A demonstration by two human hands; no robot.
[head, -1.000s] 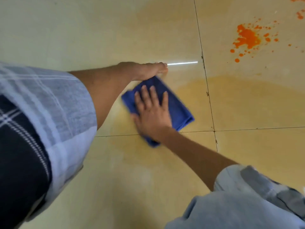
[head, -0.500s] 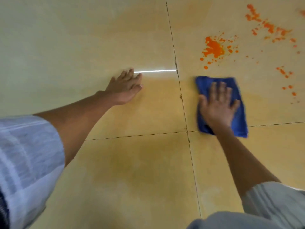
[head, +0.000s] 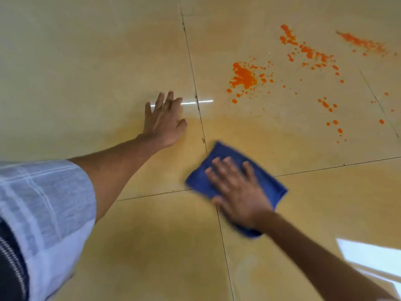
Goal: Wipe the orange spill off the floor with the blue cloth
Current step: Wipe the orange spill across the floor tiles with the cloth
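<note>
right hand [head: 237, 192] and cloth [head: 267, 181] are motion-blurred; the hand hides the cloth's middle. spill [head: 245, 77] runs to the right edge. sleeve [head: 41, 213] is cut off at left.

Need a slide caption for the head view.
Right hand presses blue cloth on floor; left hand braces; orange spill unwiped.

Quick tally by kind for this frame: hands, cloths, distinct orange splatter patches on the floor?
Hands: 2, left hand and right hand
Cloths: 1, blue cloth
Orange splatter patches: roughly 4, largest; edges are scattered
Total: about 7
</note>
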